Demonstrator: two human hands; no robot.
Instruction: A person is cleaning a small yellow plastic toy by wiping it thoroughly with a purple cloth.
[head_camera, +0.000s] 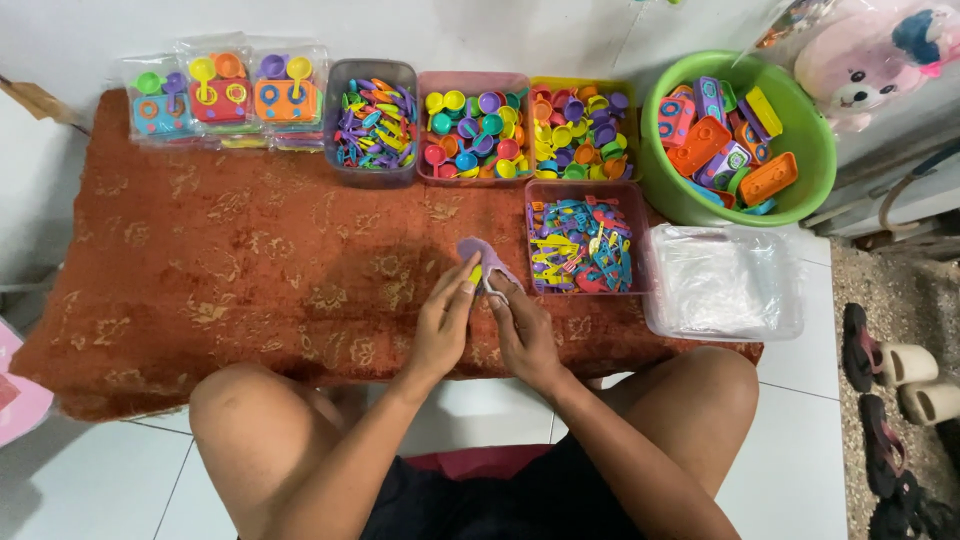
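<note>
Three clear packaged toy sets at the surface's far left; clear plastic bags in a right-side box.

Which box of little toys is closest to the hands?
The pink box of mixed small utensils, just right of the hands. It sits alone in the near row on the rust-red cloth; the other three toy boxes line the far edge.

A small purple plastic toy piece is held up just over the rust-red patterned cloth, tilted, its rounded end pointing up-left. A bit of yellow plastic shows against its lower edge; its exact shape cannot be made out.
</note>
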